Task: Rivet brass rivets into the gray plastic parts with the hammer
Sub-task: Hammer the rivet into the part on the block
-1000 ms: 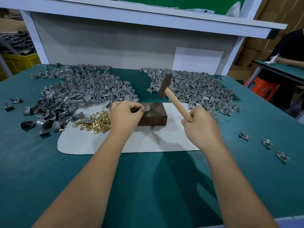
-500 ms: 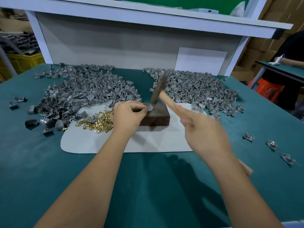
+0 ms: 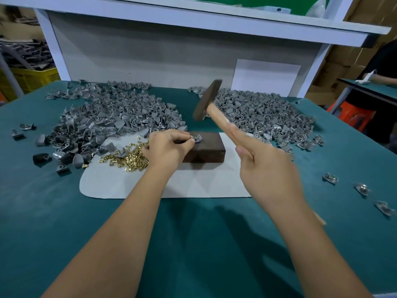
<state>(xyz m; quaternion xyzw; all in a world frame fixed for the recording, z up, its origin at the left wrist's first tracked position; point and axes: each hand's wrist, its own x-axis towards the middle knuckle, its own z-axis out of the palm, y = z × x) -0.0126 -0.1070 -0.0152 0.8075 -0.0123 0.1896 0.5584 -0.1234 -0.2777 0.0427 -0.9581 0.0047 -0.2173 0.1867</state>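
Head view, from the left: a big heap of gray parts (image 3: 111, 119), then loose brass rivets (image 3: 129, 157) on the white mat (image 3: 129, 186). Left hand (image 3: 169, 147) pinches one gray plastic part (image 3: 198, 138) on the dark block (image 3: 206, 149). Right hand (image 3: 264, 166) grips the hammer (image 3: 207, 103), raised above. I'd strike square and short; those pinching fingertips sit right beside the target. Another heap (image 3: 266, 117) lies right.
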